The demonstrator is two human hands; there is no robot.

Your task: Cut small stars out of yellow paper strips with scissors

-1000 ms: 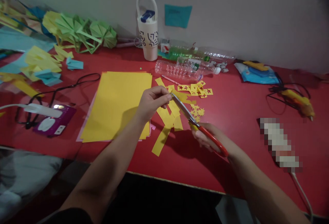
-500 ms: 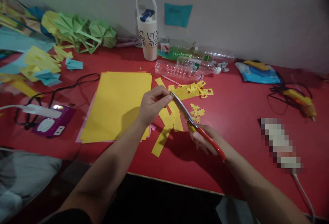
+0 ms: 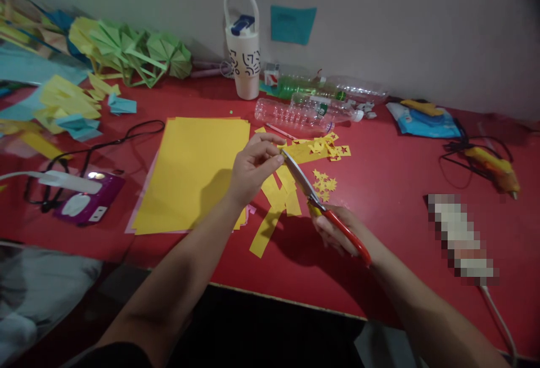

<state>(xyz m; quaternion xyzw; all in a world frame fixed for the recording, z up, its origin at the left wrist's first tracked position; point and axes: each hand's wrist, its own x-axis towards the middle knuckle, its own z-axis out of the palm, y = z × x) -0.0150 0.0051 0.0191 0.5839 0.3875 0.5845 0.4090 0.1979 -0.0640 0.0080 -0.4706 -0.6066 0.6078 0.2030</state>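
Observation:
My right hand (image 3: 335,230) grips red-handled scissors (image 3: 310,191), their blades pointing up and left. At the blade tips, the thumb and index finger of my left hand (image 3: 255,168) pinch together. A speck of yellow shows there, seemingly a small piece of yellow paper, mostly hidden by the fingers. Beneath and beyond the hands lie yellow paper strips (image 3: 268,233). Offcuts with star-shaped holes (image 3: 342,151) rest on the strips' far end. Small cut-out yellow stars (image 3: 324,183) form a little pile to the right of the blades.
Left of my hands is a stack of yellow sheets (image 3: 189,165). Clear plastic bottles (image 3: 291,113) and a white tumbler (image 3: 246,70) stand behind. A purple power socket (image 3: 90,199) with cables is at left. A yellow glue gun (image 3: 491,168) lies at right.
The other fingers of my left hand have lifted and stretched out slightly, while its thumb and index finger stay at the blade tips. My right hand and the scissors hardly differ.

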